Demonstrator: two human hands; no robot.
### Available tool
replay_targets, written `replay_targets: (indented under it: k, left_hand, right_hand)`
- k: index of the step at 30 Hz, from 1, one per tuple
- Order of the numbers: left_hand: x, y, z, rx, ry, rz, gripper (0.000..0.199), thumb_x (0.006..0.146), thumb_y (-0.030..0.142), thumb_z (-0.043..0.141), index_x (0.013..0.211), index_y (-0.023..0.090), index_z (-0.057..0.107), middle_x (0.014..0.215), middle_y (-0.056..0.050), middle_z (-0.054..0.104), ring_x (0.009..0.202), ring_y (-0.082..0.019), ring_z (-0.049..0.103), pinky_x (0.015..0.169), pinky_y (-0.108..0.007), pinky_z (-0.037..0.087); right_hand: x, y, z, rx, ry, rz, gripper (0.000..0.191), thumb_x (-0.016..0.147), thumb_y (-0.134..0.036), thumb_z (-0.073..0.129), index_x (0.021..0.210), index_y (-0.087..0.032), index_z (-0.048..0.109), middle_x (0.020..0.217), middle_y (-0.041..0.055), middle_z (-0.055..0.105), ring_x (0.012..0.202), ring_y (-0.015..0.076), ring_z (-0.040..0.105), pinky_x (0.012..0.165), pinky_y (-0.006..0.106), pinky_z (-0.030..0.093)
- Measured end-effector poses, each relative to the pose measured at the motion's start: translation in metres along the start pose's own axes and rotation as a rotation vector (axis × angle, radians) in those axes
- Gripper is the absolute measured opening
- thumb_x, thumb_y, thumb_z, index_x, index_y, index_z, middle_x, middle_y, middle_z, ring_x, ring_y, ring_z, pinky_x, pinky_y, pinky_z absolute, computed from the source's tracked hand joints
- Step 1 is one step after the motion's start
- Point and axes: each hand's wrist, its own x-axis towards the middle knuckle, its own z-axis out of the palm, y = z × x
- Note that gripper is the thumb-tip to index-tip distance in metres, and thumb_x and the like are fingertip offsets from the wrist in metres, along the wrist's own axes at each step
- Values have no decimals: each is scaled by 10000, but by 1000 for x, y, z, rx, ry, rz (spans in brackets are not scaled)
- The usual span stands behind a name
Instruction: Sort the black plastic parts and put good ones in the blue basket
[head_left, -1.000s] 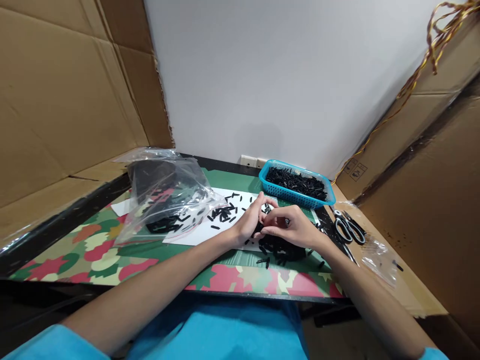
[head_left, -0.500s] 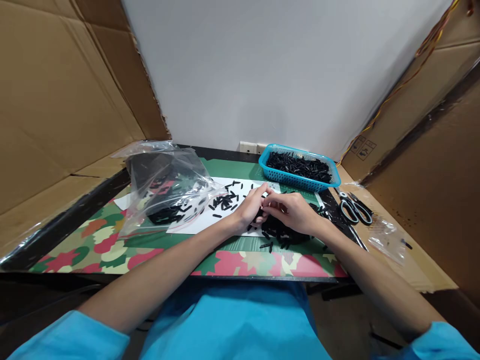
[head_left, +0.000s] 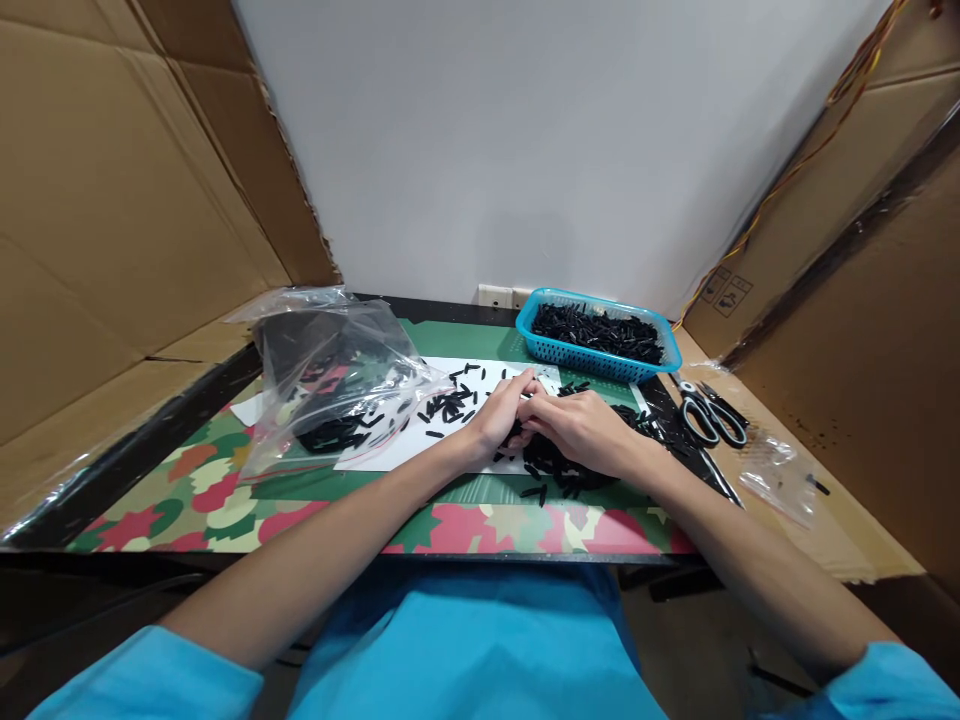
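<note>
Both hands meet over the right end of a white sheet [head_left: 367, 458]. My left hand [head_left: 500, 415] is curled, its fingers closed around something I cannot make out. Against its fingertips, my right hand [head_left: 574, 425] makes a pinch; what lies between those fingers is too small to tell. Under and beside my right hand lies a heap of short black pieces [head_left: 551, 465]. More black pieces [head_left: 448, 405] are scattered on the sheet, left of my left hand. A clear plastic bag [head_left: 337, 375] with black pieces inside lies at the left.
Behind my right hand stands a blue basket [head_left: 600, 361] full of black pieces. Scissors [head_left: 701, 418] and a small clear bag [head_left: 780, 480] lie at the right. Cardboard walls [head_left: 112, 180] flank the table, with a grey wall [head_left: 570, 130] behind.
My right hand has shifted slightly left and turned, its fingers now closer in against my left hand. The view has moved a little.
</note>
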Motion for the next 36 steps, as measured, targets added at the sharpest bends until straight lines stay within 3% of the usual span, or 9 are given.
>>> replay_targets:
  k: [10, 18, 20, 26, 36]
  left_hand:
    - [-2, 5, 1, -71, 19, -95, 421, 1014, 486, 547, 701, 210, 496, 496, 56, 414, 310, -60, 302, 308, -153, 129]
    - [-3, 8, -2, -146, -57, -112, 444, 1016, 516, 532, 696, 212, 487, 492, 60, 407, 310, -59, 311, 308, -157, 146]
    - [-4, 9, -2, -163, -80, -101, 435, 1012, 509, 529, 695, 214, 481, 495, 61, 405, 310, -57, 302, 313, -163, 144]
    - [-6, 11, 0, -183, -137, -62, 382, 974, 464, 583, 702, 214, 484, 492, 74, 392, 319, -51, 274, 324, -163, 141]
    - [-4, 8, -1, -183, -87, -52, 411, 997, 467, 569, 693, 225, 436, 485, 76, 392, 309, -55, 280, 316, -162, 130]
  right_hand:
    - [0, 1, 1, 100, 177, 135, 157, 1099, -300, 491, 1075, -236, 632, 910, 55, 773, 662, 177, 627, 637, 269, 397]
    - [2, 8, 4, 364, 249, 278, 150, 1076, -392, 538, 1076, -251, 590, 887, 35, 713, 779, 207, 689, 703, 300, 500]
    - [4, 8, 3, 456, 252, 304, 204, 1074, -450, 547, 1043, -250, 570, 859, 28, 688, 753, 196, 669, 660, 287, 498]
    - [11, 13, 6, 760, 200, 381, 357, 1050, -604, 543, 992, -256, 488, 621, -77, 554, 427, 116, 485, 414, 226, 400]
    - [14, 16, 8, 958, 205, 425, 461, 942, -672, 682, 979, -238, 530, 665, -74, 605, 425, 103, 545, 394, 218, 464]
